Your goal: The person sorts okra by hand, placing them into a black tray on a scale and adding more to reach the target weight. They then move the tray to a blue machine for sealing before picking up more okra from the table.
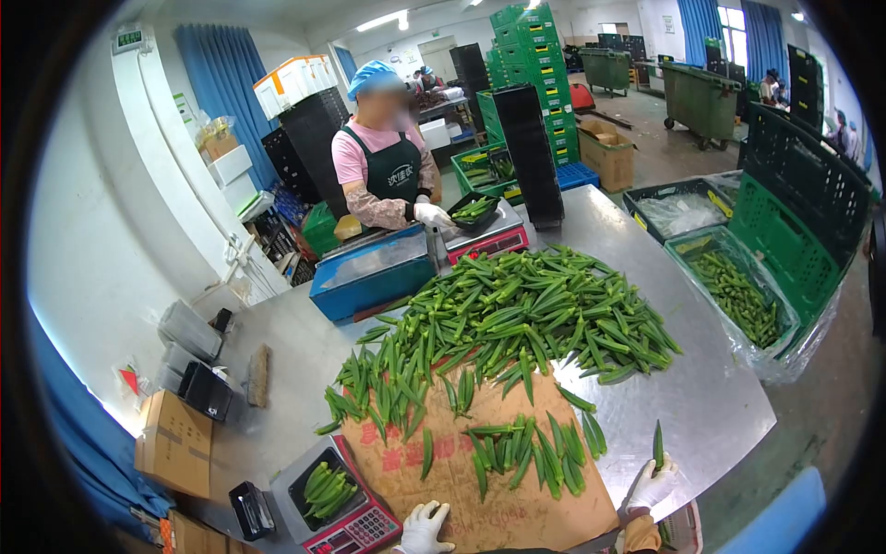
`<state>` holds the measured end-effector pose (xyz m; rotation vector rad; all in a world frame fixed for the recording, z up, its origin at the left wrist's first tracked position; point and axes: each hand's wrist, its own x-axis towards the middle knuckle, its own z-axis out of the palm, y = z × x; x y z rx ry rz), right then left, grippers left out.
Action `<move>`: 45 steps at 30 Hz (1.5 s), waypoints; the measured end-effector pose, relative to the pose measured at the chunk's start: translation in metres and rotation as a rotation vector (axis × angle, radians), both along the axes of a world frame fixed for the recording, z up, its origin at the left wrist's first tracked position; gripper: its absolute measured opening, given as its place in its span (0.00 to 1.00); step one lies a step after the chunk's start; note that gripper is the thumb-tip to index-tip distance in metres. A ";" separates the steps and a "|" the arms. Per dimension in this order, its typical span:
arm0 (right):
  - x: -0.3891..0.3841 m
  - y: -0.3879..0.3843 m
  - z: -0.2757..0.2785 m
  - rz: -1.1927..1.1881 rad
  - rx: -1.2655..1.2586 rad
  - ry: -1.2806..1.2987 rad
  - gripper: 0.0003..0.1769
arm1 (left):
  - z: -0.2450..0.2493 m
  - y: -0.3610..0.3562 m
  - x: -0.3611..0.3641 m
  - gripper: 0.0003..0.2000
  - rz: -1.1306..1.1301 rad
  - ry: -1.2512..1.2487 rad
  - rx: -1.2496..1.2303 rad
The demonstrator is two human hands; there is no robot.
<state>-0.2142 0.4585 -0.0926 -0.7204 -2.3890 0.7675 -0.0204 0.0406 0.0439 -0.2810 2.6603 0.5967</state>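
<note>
Closest to the camera are two hands in white gloves, at the near edge of the steel counter (pixel 706 397). The left hand (pixel 423 527) lies open, its fingers spread, on a brown cardboard sheet (pixel 517 512) that covers this part of the counter. The right hand (pixel 651 486) is closed around one okra pod (pixel 657 443) and holds it upright, just beside the right edge of the cardboard. A small group of pods (pixel 526 452) lies on the sheet between the two hands, a little further from them. To the left of the left hand stands a scale (pixel 362 532) which carries a black tray (pixel 297 482) with some okra in it. Behind the cardboard, a large okra pile (pixel 526 314) spreads over the middle of the counter. On the far side, a co-worker (pixel 383 175) in a dark apron touches a second tray (pixel 475 210) with a gloved hand. At the right of the counter, a green crate (pixel 784 240) lined with plastic holds more okra.
</note>
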 end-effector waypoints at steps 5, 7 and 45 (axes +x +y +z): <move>0.001 0.003 -0.007 0.008 -0.001 0.026 0.18 | 0.003 -0.003 0.002 0.55 -0.043 0.067 -0.013; 0.002 0.004 -0.006 0.023 -0.030 0.030 0.19 | 0.016 0.003 0.005 0.44 -0.003 0.163 -0.034; 0.095 -0.181 -0.062 1.046 -1.213 -0.569 0.14 | -0.052 -0.019 0.011 0.50 -0.118 0.122 -0.157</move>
